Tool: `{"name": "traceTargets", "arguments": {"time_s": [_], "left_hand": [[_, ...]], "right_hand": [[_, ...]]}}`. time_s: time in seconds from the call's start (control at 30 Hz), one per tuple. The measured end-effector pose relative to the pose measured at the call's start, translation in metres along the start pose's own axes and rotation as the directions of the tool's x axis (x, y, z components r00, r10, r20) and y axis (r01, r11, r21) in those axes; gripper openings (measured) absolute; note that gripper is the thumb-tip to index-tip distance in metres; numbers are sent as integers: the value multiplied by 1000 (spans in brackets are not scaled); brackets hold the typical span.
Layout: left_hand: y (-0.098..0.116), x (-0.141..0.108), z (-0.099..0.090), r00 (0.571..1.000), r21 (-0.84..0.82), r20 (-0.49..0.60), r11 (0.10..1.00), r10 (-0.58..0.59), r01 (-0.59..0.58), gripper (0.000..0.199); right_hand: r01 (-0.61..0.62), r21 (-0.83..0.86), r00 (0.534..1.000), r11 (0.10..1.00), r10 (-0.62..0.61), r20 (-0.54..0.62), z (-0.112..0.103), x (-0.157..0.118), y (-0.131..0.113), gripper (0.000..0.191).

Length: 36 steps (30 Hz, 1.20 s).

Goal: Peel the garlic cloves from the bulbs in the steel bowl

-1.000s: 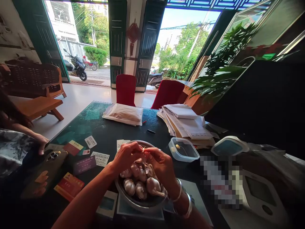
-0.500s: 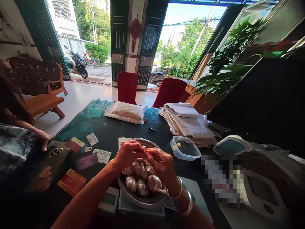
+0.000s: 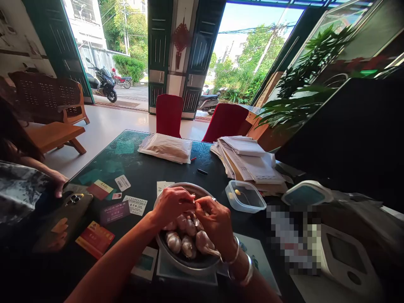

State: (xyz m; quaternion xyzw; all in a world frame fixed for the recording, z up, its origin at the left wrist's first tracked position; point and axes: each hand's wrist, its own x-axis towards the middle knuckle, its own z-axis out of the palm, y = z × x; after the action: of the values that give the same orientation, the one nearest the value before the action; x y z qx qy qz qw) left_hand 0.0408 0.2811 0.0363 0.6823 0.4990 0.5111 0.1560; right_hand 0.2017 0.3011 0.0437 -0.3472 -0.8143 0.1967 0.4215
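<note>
Our left hand (image 3: 172, 206) and right hand (image 3: 216, 222) are curled closed and meet at the fingertips, just above the rim of a round, shallow steel bowl (image 3: 164, 248). Whatever lies between the fingers is hidden, so we cannot tell if they are clamped on anything. Directly below the grip, pale papery garlic bulbs (image 3: 188, 247) sit heaped in the bowl, one with its dry stem (image 3: 213, 252) pointing toward our right wrist, where wide silver bangles (image 3: 245, 270) hang.

For close finger work like this, we judge it best to keep the hands low and centred over the bowl, with the pressure in the fingertips and the wrists relaxed, so that any loose skin drops straight in.

Just right of the grip stands a clear rectangular plastic box (image 3: 245, 196); just left, printed paper cards (image 3: 115, 212) lie scattered on the dark glass-topped table (image 3: 126, 145). Farther left, a phone in an olive case (image 3: 65, 221) lies near another person's hand (image 3: 59, 184). Beyond the grip are a stack of white papers (image 3: 249, 162) and a clear bag of pale contents (image 3: 166, 148), then two red-backed chairs (image 3: 169, 115) — and outside, a black motorbike (image 3: 104, 84).
</note>
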Motion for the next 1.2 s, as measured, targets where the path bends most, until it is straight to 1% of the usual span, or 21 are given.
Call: {"name": "traceTargets", "arguments": {"time_s": [0.17,0.27,0.33,0.4,0.47,0.63,0.73,0.93,1.03,1.2], "left_hand": [[2,0,1,1000,-62,0,998,6,-6,4],[1,1,-1,1000,-102,9,995,1,0,6],[-1,2,-3,1000,-122,-3,992,-17,16,10],[-2,3,-4,999,-133,-20,991,-37,35,13],[-3,3,-5,999,-133,-20,990,-50,47,14],[-2,2,-4,999,-83,1,996,-44,44,10],[-2,2,-3,999,-55,8,998,-37,38,8],[-2,2,-3,999,-38,9,999,-35,36,5],[-2,2,-2,999,-39,3,999,-38,38,5],[-5,0,-1,999,-36,23,998,-41,42,5]], "right_hand": [[-45,-2,999,999,45,-6,-1,1,0,10],[-98,52,995,994,96,26,-4,5,0,10],[-113,103,993,988,108,51,-6,6,-1,12],[-97,141,994,985,88,66,-7,6,-2,14],[-69,145,996,987,60,67,-7,6,-3,16],[-33,71,997,997,28,72,-5,4,-3,16],[9,46,997,999,-12,80,-5,4,-1,16],[87,-31,992,996,-84,92,-2,2,2,16],[105,-64,990,992,-99,96,0,1,1,15],[138,-135,987,981,-125,101,4,0,0,16]]}}
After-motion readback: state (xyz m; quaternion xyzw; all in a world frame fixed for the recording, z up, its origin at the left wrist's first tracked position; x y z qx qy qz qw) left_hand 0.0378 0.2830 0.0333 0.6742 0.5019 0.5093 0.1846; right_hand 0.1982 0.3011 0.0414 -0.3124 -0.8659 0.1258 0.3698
